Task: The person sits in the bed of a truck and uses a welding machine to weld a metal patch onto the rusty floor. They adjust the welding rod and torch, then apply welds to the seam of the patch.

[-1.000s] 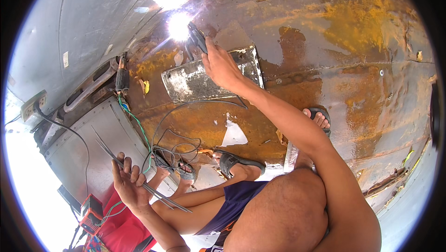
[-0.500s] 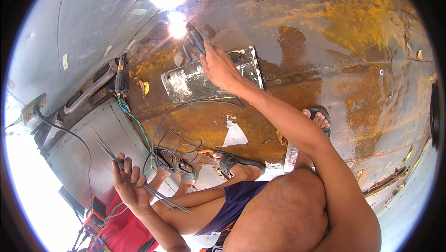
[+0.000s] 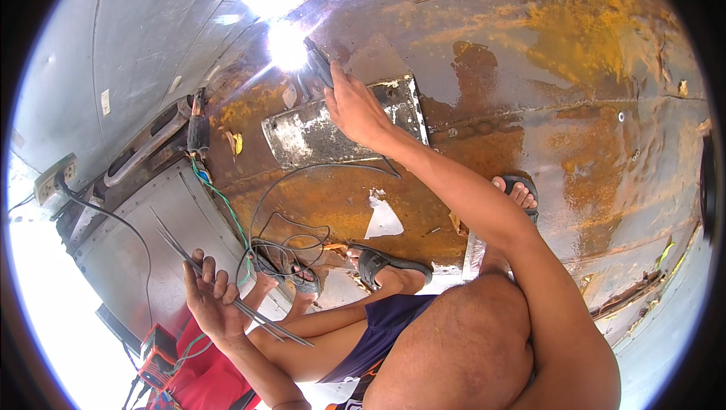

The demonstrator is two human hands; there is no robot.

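Observation:
My right hand [image 3: 359, 113] reaches far forward, its fingers wrapped round a dark welding electrode holder [image 3: 319, 63]. At the holder's far end a white welding arc [image 3: 287, 45] glares by the foot of the grey wall, hiding the rod tip and the joint. Under my right hand lies a worn rectangular metal plate [image 3: 291, 139] with flaking black and white paint. At the lower left my left hand [image 3: 212, 304] is closed around several thin grey welding rods [image 3: 266, 324], which stick out at both ends of the grip.
Rusty sheet metal [image 3: 469, 156] forms the floor. A thin black cable [image 3: 265, 194] loops across it, near sandalled feet [image 3: 306, 280]. Left stand a metal box [image 3: 162, 217], a taped cable end [image 3: 198, 132] and a wall socket [image 3: 57, 181]. A red-and-black device [image 3: 159, 353] sits lower left.
The arc flares larger and whiter, with longer rays, washing out more of the holder's end. Both hands stay nearly in place. At the lower left, the red-and-black device has shifted slightly.

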